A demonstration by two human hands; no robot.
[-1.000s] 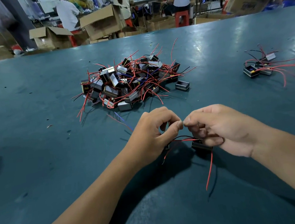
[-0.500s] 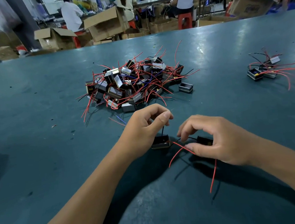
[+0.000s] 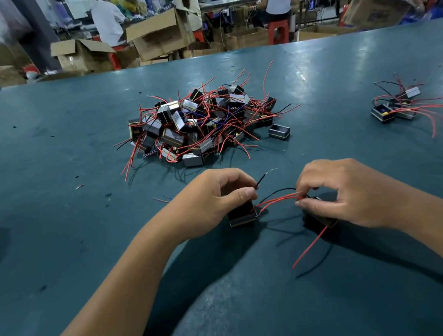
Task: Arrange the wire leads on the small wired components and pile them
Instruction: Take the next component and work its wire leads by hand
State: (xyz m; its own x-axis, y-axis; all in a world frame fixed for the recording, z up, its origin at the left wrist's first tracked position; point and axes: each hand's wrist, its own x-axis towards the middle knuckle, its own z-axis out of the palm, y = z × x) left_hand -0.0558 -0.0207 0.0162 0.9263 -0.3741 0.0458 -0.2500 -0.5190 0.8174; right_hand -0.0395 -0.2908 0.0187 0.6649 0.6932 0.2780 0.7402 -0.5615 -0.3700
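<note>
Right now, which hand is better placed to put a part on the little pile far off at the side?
The right hand, probably. That small pile lies on its side of the table, while the left hand grips a part farther from it.

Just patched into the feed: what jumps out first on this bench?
A tangled heap of small black boxy components with red wire leads sits mid-table. Nearer the camera, the left hand grips one black component while the right hand pinches its red leads. A smaller cluster lies far right.

Red and black wire leads (image 3: 279, 199), black components (image 3: 242, 215), teal table (image 3: 48, 160).
</note>
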